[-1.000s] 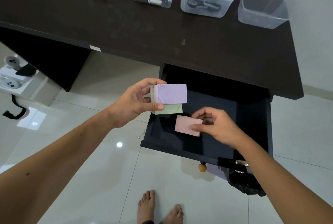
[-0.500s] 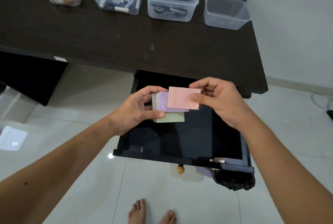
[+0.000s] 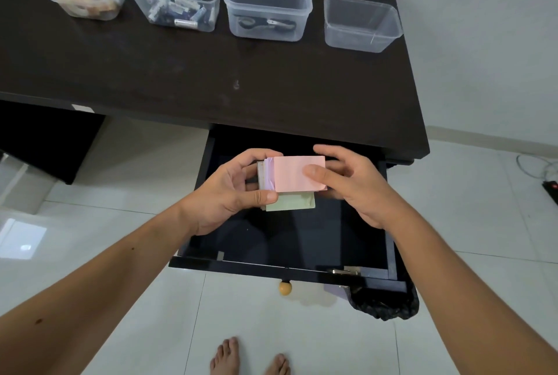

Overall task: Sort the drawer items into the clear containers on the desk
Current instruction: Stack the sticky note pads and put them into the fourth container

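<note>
Pink, purple, green note pads: three, gripped by both hands' curled fingers.

Both hands, left and right, hold a stack of notes above the open drawer; four containers line the desk.

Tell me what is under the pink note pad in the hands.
Under the pink pad, a purple pad and a green pad stick out, gripped by the left hand. Their covered parts cannot be seen.
</note>
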